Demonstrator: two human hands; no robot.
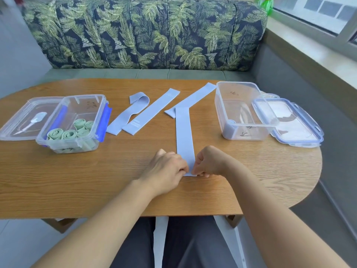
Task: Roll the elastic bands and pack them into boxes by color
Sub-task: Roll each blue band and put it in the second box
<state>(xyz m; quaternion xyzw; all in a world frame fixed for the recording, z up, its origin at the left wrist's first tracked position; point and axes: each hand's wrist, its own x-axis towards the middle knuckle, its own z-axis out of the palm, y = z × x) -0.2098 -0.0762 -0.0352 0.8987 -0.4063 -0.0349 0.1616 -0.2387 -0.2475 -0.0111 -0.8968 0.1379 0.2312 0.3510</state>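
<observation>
On the near part of the table [77,180], we see both hands at the near end of a blue band [183,132]; the left hand [166,169] pinches its left corner with curled fingers, and the right hand [209,163] pinches the right corner likewise; we cannot tell whether that end is turned over. The band lies flat and straight, running away from the hands toward mid-table; its far end rests over a second band [193,97], which slants up toward the right box [249,132]. Left of these lie two more blue ones, also slanted: a flat third band [152,112] and, just beside it, a fourth band [128,115] with its far end curled over. The right box is clear and open, with one blue roll [231,121] in its near left corner; the right lid [297,128] lies just beside it. The left box [85,105], well apart across the table, holds green rolls [68,134]; the left lid [21,122] lies at its left side; a leaf-print sofa [144,35] stands behind.
</observation>
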